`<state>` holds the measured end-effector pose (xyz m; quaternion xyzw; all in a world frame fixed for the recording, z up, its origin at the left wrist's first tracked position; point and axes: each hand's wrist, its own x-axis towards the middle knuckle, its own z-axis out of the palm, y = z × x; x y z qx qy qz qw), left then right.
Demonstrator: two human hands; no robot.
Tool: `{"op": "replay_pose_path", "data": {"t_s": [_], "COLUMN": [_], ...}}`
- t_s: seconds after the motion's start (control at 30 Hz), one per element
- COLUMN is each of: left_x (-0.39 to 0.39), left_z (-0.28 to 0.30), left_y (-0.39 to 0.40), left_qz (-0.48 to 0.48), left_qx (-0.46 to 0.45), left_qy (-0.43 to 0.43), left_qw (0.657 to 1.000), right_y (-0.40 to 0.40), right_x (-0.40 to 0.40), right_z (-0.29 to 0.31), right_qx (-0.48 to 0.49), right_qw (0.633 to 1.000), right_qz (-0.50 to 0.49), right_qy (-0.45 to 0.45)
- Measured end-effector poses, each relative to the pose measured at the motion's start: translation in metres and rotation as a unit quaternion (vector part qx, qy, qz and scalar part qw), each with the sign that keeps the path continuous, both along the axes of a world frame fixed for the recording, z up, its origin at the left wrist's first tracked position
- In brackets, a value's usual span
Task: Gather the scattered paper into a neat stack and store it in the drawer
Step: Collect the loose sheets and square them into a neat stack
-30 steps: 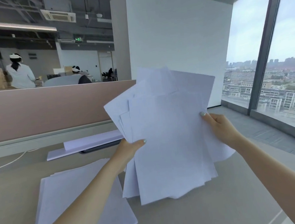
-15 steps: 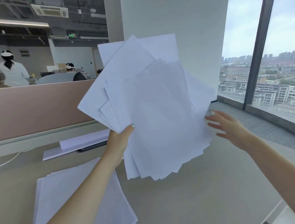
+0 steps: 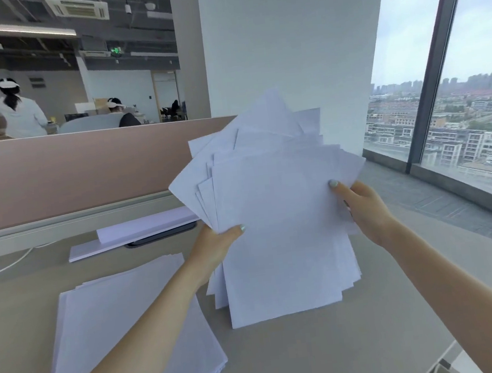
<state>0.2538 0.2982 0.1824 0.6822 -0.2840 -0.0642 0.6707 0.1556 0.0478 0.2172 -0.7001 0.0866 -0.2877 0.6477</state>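
An uneven bundle of white paper sheets (image 3: 278, 238) stands upright over the beige desk (image 3: 319, 359), its lower edge at the desk surface and its upper corners fanned out. My left hand (image 3: 217, 244) pinches the bundle's left edge with the thumb on the front sheet. Gripping the right edge is my right hand (image 3: 360, 207), thumb on the front. A second, flatter pile of paper (image 3: 102, 331) lies on the desk to the left, partly under my left forearm. No drawer is in view.
A pinkish partition (image 3: 68, 176) closes the desk's far side, with a white flat stand and dark base (image 3: 139, 232) before it and a white cable (image 3: 8, 265) at the left. A white pillar and a floor-length window lie to the right. Two people sit beyond the partition.
The bundle has come down from a raised, tilted position to stand on the desk. My right hand, which was off the paper, has taken hold of its right edge again.
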Motion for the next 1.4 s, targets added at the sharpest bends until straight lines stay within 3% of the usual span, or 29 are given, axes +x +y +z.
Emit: {"op": "replay_pose_path", "data": {"t_s": [0.27, 0.43, 0.6, 0.77, 0.93, 1.07, 1.2, 1.4], "left_x": [0.004, 0.004, 0.003, 0.006, 0.010, 0.010, 0.011, 0.007], "left_z": [0.034, 0.014, -0.010, 0.014, -0.004, -0.018, -0.020, -0.024], "left_y": [-0.012, -0.005, -0.010, -0.013, -0.006, -0.002, 0.005, 0.001], "left_qz": [0.052, -0.010, 0.011, 0.035, 0.046, 0.045, 0.014, 0.028], "left_qx": [-0.121, -0.056, -0.029, -0.033, -0.042, -0.073, -0.057, -0.040], "left_qy": [0.063, 0.050, 0.040, -0.005, 0.043, 0.094, 0.109, 0.131], "left_qw": [0.989, 0.997, 0.999, 0.999, 0.997, 0.992, 0.992, 0.990], "right_y": [-0.002, -0.002, 0.006, -0.003, -0.018, -0.020, -0.014, -0.007], "right_x": [-0.005, -0.008, -0.009, 0.000, -0.006, -0.016, -0.024, -0.007], "right_z": [-0.027, -0.053, -0.061, -0.031, -0.057, -0.099, -0.114, -0.073], "right_qx": [-0.028, -0.033, -0.013, 0.037, -0.070, -0.137, -0.158, 0.022], "right_qw": [0.996, 0.991, 0.995, 0.992, 0.987, 0.974, 0.955, 0.991], "right_qz": [0.015, 0.009, 0.007, -0.111, -0.145, -0.110, 0.014, 0.076], "right_qy": [0.080, 0.127, 0.094, -0.044, 0.025, 0.143, 0.251, 0.110]}}
